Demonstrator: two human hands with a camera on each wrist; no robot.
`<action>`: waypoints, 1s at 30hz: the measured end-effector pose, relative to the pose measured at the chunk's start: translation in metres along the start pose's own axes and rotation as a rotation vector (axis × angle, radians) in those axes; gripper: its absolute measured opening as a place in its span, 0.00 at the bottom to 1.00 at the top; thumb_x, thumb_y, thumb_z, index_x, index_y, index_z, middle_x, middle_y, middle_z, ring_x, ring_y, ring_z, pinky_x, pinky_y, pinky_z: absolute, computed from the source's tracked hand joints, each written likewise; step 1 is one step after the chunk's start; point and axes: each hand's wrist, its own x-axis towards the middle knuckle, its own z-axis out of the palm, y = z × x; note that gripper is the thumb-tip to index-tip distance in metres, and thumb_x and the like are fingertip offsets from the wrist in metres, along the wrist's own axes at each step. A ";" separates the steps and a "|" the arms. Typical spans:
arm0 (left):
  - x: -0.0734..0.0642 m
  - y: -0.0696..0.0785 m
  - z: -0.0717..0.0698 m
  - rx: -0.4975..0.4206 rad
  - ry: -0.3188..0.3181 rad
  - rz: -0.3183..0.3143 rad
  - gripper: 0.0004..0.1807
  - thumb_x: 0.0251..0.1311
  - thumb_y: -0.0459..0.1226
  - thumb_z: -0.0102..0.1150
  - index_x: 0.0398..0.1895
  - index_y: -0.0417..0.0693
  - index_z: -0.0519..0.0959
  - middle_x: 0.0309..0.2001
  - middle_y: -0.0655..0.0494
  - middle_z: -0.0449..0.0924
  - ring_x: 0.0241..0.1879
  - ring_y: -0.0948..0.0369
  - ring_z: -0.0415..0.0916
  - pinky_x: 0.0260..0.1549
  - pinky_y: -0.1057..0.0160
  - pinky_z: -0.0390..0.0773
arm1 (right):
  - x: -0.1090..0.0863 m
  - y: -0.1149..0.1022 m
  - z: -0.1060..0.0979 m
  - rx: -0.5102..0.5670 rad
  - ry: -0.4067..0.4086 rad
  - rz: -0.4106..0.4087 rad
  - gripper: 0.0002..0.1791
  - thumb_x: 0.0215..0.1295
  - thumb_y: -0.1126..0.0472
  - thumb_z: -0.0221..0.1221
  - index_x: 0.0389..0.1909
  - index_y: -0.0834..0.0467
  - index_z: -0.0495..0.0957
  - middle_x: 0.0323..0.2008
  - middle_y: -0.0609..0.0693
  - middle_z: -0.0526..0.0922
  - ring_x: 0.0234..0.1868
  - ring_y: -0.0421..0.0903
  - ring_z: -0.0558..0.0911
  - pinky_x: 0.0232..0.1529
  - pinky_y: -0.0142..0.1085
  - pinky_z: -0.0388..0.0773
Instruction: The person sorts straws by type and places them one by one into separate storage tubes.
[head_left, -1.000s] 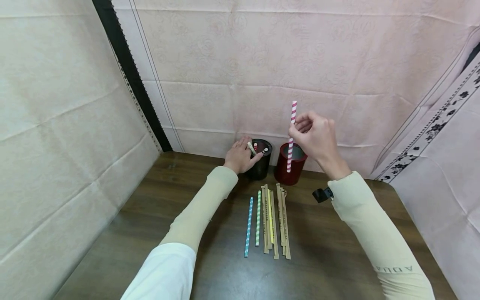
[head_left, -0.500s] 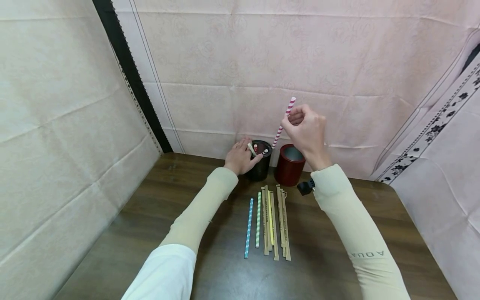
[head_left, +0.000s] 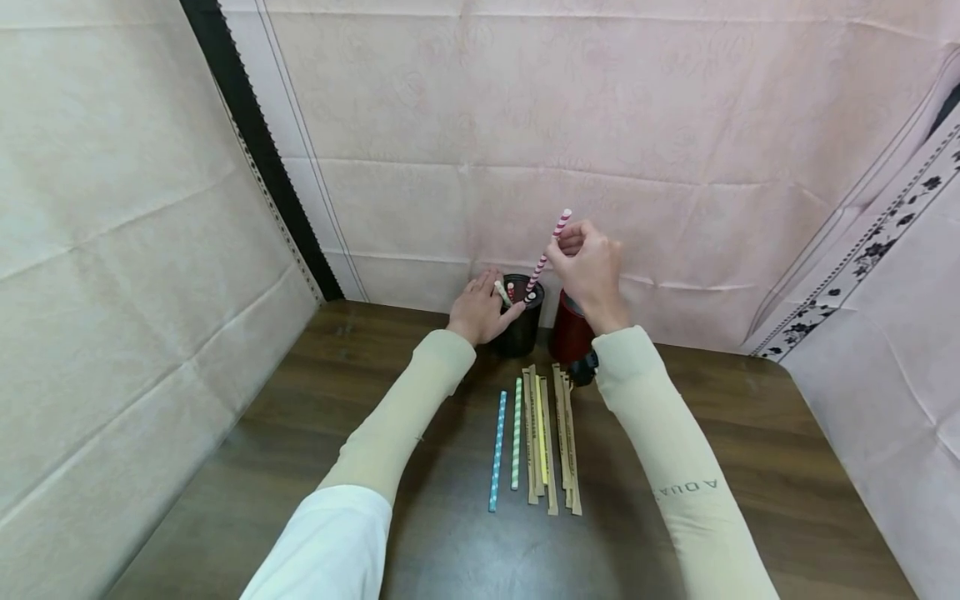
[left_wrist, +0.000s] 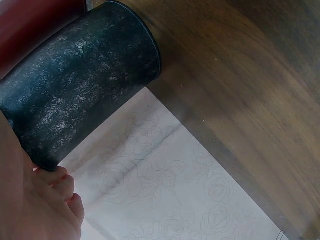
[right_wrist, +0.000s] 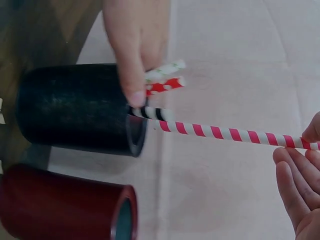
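Left fingers (left_wrist: pixel 64 187) curled round black cup (right_wrist: pixel 75 110), likely steadying it; my right fingers (right_wrist: pixel 291 186) pinch pink-striped straw (right_wrist: pixel 225 133) high, lower end free.

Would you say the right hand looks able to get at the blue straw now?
Probably not yet: the right hand pinches a pink-striped straw, though nothing lies over the blue straw.

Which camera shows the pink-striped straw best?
The right wrist view: the pink-striped straw appears largest there, its stripes clear, though the frame edge cuts it off at the right hand. The head view shows it small and tilted, upper end included; the left wrist view shows none of it.
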 end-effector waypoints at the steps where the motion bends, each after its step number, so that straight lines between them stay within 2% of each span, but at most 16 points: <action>1: 0.000 0.000 0.000 0.000 0.001 -0.002 0.49 0.79 0.68 0.19 0.78 0.39 0.68 0.88 0.47 0.41 0.88 0.52 0.40 0.85 0.56 0.46 | -0.001 0.002 0.003 0.003 -0.002 0.003 0.11 0.67 0.60 0.65 0.41 0.66 0.85 0.39 0.60 0.92 0.39 0.53 0.93 0.45 0.46 0.90; 5: 0.002 0.001 0.000 -0.003 -0.001 -0.004 0.50 0.79 0.68 0.19 0.79 0.39 0.66 0.88 0.47 0.41 0.88 0.52 0.39 0.85 0.55 0.47 | -0.005 0.010 0.013 0.004 -0.028 0.007 0.11 0.68 0.61 0.65 0.42 0.67 0.84 0.40 0.62 0.92 0.40 0.55 0.93 0.46 0.47 0.90; 9: 0.002 0.001 -0.001 -0.012 -0.006 -0.001 0.50 0.79 0.69 0.18 0.79 0.39 0.66 0.88 0.46 0.40 0.88 0.52 0.39 0.85 0.55 0.46 | -0.009 0.016 0.012 0.006 -0.069 0.021 0.15 0.70 0.58 0.67 0.47 0.68 0.84 0.43 0.62 0.92 0.42 0.56 0.93 0.46 0.48 0.90; 12: 0.003 0.002 -0.002 -0.008 -0.009 0.003 0.50 0.79 0.69 0.17 0.79 0.40 0.67 0.88 0.46 0.39 0.88 0.52 0.38 0.86 0.55 0.46 | -0.009 0.018 0.005 -0.004 -0.077 0.027 0.18 0.70 0.56 0.68 0.49 0.68 0.84 0.43 0.62 0.92 0.43 0.56 0.92 0.47 0.48 0.90; 18: 0.003 0.001 -0.004 0.008 -0.012 0.009 0.51 0.79 0.68 0.16 0.77 0.39 0.69 0.88 0.46 0.38 0.88 0.51 0.38 0.86 0.55 0.46 | -0.011 0.018 -0.013 -0.083 -0.104 0.008 0.16 0.71 0.58 0.67 0.47 0.69 0.85 0.41 0.64 0.92 0.41 0.59 0.92 0.46 0.51 0.90; 25: 0.001 -0.001 -0.002 -0.001 -0.014 0.002 0.50 0.79 0.68 0.18 0.77 0.39 0.70 0.88 0.45 0.38 0.88 0.51 0.39 0.86 0.55 0.45 | -0.016 0.016 -0.028 -0.184 -0.199 0.053 0.15 0.71 0.57 0.67 0.45 0.68 0.84 0.41 0.64 0.92 0.42 0.58 0.92 0.48 0.52 0.89; 30: 0.000 -0.001 -0.002 -0.016 -0.010 0.003 0.49 0.79 0.68 0.19 0.77 0.39 0.69 0.87 0.44 0.42 0.87 0.51 0.41 0.85 0.55 0.46 | -0.018 0.010 -0.038 -0.241 -0.294 0.083 0.14 0.72 0.57 0.66 0.45 0.67 0.84 0.40 0.62 0.92 0.43 0.57 0.92 0.48 0.52 0.88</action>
